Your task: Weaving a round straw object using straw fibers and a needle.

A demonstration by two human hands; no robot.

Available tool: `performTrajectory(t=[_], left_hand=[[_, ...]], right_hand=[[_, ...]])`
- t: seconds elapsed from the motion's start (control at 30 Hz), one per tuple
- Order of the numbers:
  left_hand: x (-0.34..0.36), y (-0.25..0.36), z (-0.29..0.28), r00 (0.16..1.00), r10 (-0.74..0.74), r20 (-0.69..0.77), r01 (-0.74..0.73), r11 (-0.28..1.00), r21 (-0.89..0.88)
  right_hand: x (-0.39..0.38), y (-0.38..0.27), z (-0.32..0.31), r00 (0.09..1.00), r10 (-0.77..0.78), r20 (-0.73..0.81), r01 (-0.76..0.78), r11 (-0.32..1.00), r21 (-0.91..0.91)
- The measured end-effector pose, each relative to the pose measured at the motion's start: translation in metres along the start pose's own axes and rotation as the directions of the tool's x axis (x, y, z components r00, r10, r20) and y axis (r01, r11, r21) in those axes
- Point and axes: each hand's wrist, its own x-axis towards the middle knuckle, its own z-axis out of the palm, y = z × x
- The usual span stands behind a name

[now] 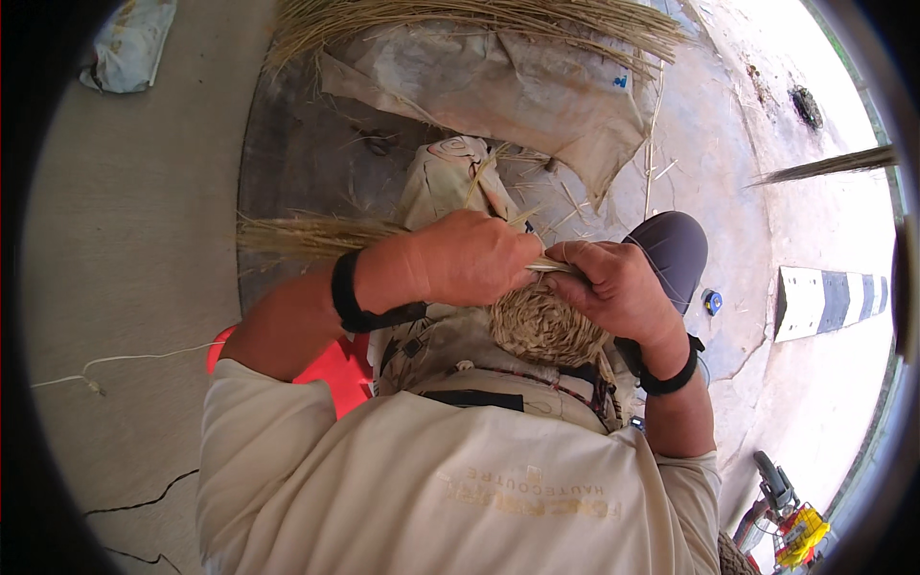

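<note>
A round, coiled piece of straw weaving (544, 331) rests at my lap, its flat spiral face partly covered by my right hand. My left hand (465, 257) is closed in a fist on straw strands just above the coil's far edge. From the other side, my right hand (618, 286) pinches the same straw strands (548, 264) between thumb and fingers, close against the weaving. A loose bundle of long straw (311, 235) sticks out to the left behind my left wrist. Patterned cloth (460, 177) covers my leg beneath the hands.
Long straw stalks (479, 17) lie at the far side on a crumpled sheet (489, 86). A blue tape measure (712, 302) sits right, near a striped block (832, 305). Red plastic seat (335, 379) shows under me. A white sack (132, 43) lies far left; cables (144, 356) cross the floor.
</note>
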Motion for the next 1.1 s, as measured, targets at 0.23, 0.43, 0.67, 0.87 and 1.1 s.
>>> performTrajectory(t=[0.23,0.43,0.67,0.87,1.1], left_hand=[[-0.009,0.006,0.036,0.964,0.069,-0.256,-0.063,0.998,0.03],[-0.006,0.005,0.041,0.965,0.02,-0.261,-0.051,0.992,-0.113],[0.002,0.003,0.032,0.966,0.046,-0.253,-0.084,0.986,-0.144],[-0.005,-0.005,0.029,0.94,0.072,-0.332,-0.168,0.948,-0.269],[-0.005,-0.007,0.033,0.952,-0.012,-0.307,-0.117,0.91,-0.398]], right_hand=[[-0.011,0.01,0.004,0.997,-0.08,0.008,0.08,0.978,-0.194],[-0.02,0.022,-0.001,0.999,0.049,0.009,-0.049,0.999,-0.001],[0.03,-0.009,-0.027,0.935,0.352,-0.046,-0.097,0.376,0.921],[0.0,-0.051,0.04,0.921,-0.371,0.117,0.324,0.898,0.297],[-0.017,-0.028,0.049,0.904,-0.296,0.31,0.129,0.877,0.463]])
